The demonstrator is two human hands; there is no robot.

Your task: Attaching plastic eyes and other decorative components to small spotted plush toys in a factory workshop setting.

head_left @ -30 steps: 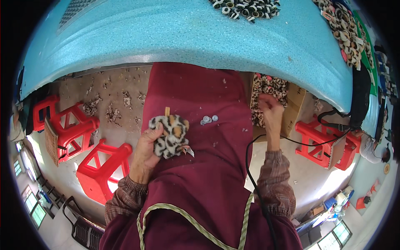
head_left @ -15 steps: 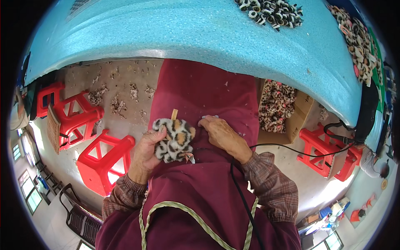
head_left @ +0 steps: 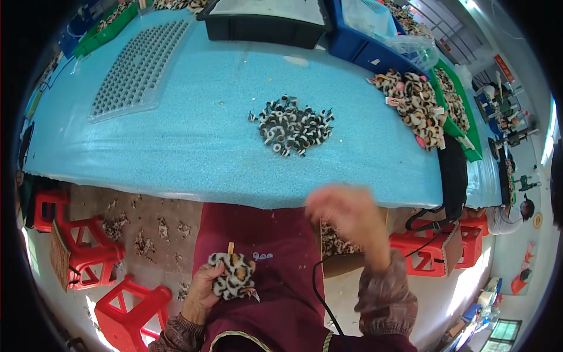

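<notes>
"What do the containers hold in the head view?"

"On the blue-covered table [head_left: 199,158], a green bin [head_left: 474,154] at the right holds spotted plush pieces, and another green bin [head_left: 108,36] at the far left has similar ones. A blue crate [head_left: 363,50] carries clear plastic bags; a black tray [head_left: 264,35] shows something white inside. Below the table edge, a cardboard box [head_left: 340,267] contains more spotted pieces, partly hidden."

"And the hands?"

"The left hand [head_left: 202,287] has thumb and fingers clamped on a spotted plush piece [head_left: 233,278], above the maroon apron [head_left: 281,305]. The right hand [head_left: 346,214] is blurred, raised near the table's front edge; whether its fingers are together or hold anything, one cannot tell."

"Any labels?"

"A white tag [head_left: 253,294] with red on it hangs from the held plush, too small to read. Similar tags show among the plush heap [head_left: 416,108] beside the green bin."

"What differs from before?"

"Half a second ago the right hand was down on the apron, beside the plush; now it is up by the table. The view has tilted up too, so the whole pile of small black-and-white pieces [head_left: 293,126] shows. The left hand keeps its hold."
</notes>
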